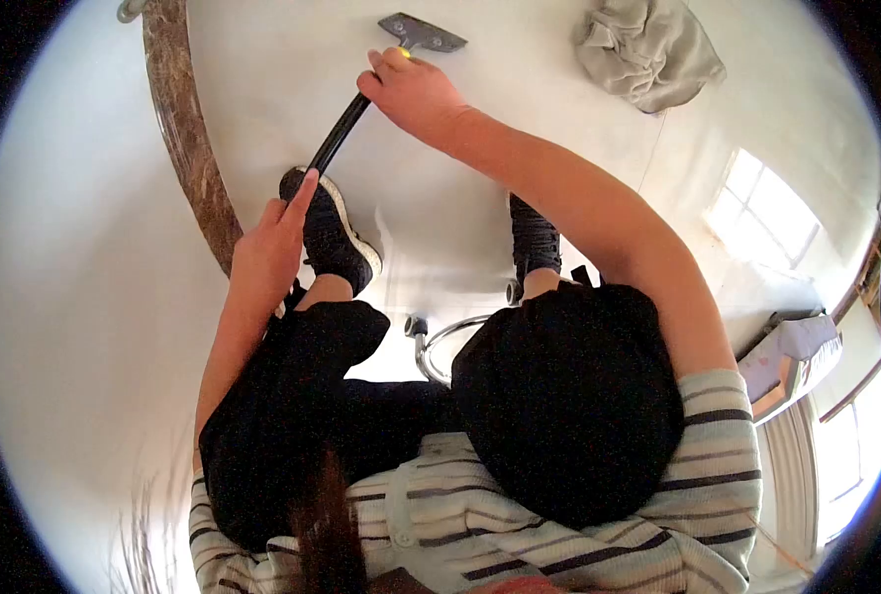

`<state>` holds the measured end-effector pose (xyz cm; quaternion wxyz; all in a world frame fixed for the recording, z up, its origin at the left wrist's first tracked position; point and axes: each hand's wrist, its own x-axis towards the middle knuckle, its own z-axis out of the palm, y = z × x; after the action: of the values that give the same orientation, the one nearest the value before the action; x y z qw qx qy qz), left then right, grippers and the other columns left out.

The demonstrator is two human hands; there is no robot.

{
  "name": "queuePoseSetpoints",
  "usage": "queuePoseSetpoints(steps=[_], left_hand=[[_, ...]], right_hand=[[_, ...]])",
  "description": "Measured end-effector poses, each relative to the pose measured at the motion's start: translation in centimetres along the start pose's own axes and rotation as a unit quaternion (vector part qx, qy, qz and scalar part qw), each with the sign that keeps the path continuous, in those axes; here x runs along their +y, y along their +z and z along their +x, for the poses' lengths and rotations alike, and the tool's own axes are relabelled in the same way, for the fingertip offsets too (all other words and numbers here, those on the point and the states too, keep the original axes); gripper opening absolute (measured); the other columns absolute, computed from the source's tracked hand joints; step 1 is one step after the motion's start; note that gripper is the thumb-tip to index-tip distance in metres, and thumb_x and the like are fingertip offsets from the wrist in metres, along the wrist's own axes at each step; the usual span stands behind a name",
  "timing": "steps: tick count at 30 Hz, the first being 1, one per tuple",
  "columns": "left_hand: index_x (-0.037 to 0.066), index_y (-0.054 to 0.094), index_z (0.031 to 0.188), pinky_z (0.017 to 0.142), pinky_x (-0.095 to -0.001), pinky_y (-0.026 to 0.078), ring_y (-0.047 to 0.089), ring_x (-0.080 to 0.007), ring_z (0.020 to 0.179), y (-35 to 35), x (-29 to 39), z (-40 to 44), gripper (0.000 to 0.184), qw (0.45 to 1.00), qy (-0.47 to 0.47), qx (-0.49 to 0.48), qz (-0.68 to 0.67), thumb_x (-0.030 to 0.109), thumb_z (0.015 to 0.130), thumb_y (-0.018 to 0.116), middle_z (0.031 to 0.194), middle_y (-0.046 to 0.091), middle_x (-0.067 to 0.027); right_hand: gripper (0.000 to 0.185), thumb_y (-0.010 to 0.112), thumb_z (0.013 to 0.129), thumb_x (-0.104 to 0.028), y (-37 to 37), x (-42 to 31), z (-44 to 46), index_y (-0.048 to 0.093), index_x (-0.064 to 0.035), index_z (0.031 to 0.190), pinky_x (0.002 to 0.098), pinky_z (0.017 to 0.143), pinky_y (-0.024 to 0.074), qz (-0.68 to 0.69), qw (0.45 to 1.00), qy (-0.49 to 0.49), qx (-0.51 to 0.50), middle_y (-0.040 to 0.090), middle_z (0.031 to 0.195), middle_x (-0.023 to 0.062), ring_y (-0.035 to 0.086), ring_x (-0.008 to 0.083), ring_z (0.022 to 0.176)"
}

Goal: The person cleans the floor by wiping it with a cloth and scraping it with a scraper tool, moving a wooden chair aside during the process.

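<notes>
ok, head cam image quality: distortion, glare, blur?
Head view: strong fisheye, black corners; head view: bright paned glare at right, window at far right blown out; head view: scraper fairly crisp, hair at bottom soft.

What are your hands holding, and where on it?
A scraper-like tool: the right hand grips its black handle near the blade, the left hand further back along it.

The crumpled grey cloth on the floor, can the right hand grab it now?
Probably yes, though maybe with a little lean. Only bare white floor shows between the right hand and the crumpled grey cloth. But that hand is gripping the scraper, so it would need to let go first.
</notes>
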<state>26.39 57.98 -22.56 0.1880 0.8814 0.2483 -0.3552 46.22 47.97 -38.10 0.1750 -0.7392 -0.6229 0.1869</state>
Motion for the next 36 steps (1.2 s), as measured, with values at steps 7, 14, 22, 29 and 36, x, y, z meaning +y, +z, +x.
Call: queuePoseSetpoints(steps=[7,14,22,29,36], left_hand=[[0.025,0.03,0.14,0.058,-0.0435,0.049,0.058,-0.0345,0.068,0.5,-0.4,-0.8,0.065,0.999,0.016,-0.02,0.038,0.001,0.082,0.047,0.087,0.05,-0.0126],[0.025,0.03,0.14,0.054,-0.0421,0.048,0.057,-0.0316,0.063,0.9,-0.8,-1.1,0.068,0.997,0.054,0.021,0.044,0.0,0.08,0.048,0.083,0.048,-0.0117],[0.026,0.03,0.14,0.053,-0.0421,0.048,0.057,-0.0321,0.061,-0.4,-0.4,-0.7,0.069,0.994,0.061,0.022,0.091,0.0,0.079,0.048,0.081,0.047,-0.0122],[0.026,0.023,0.143,0.065,-0.0433,0.051,0.061,-0.0348,0.078,-1.8,1.4,0.1,0.069,0.991,0.015,-0.077,0.107,-0.002,0.082,0.043,0.097,0.053,-0.0161],[0.026,0.029,0.141,0.056,-0.0415,0.049,0.057,-0.0324,0.064,-0.6,0.2,-0.5,0.068,0.992,0.068,0.035,0.101,0.001,0.081,0.047,0.084,0.05,-0.013]], right_hand=[[0.023,0.055,0.075,-0.011,-0.2,-1.0,-1.4,0.052,-0.005,0.097,0.0316,0.079,0.0513,-0.022,1.0,-0.004,-0.021,0.049,0.12,0.0155,0.053,0.0276,0.103],[0.023,0.058,0.073,-0.01,0.0,-1.4,-1.5,0.052,-0.0047,0.095,0.0294,0.077,0.0526,-0.066,0.998,-0.009,0.018,0.053,0.117,0.0159,0.053,0.0255,0.104],[0.025,0.059,0.074,-0.009,-0.7,-1.0,-1.3,0.053,-0.0044,0.097,0.0283,0.074,0.0535,-0.022,1.0,0.02,-0.012,0.052,0.119,0.0162,0.052,0.0253,0.105],[0.027,0.057,0.075,-0.01,0.0,-0.3,-2.0,0.051,-0.003,0.1,0.0303,0.074,0.054,-0.031,0.999,0.034,-0.016,0.05,0.119,0.0164,0.052,0.0272,0.105],[0.024,0.056,0.075,-0.01,-0.6,0.2,-1.5,0.051,-0.0037,0.097,0.0325,0.074,0.0536,-0.001,1.0,0.002,0.02,0.052,0.111,0.0147,0.053,0.0258,0.102]])
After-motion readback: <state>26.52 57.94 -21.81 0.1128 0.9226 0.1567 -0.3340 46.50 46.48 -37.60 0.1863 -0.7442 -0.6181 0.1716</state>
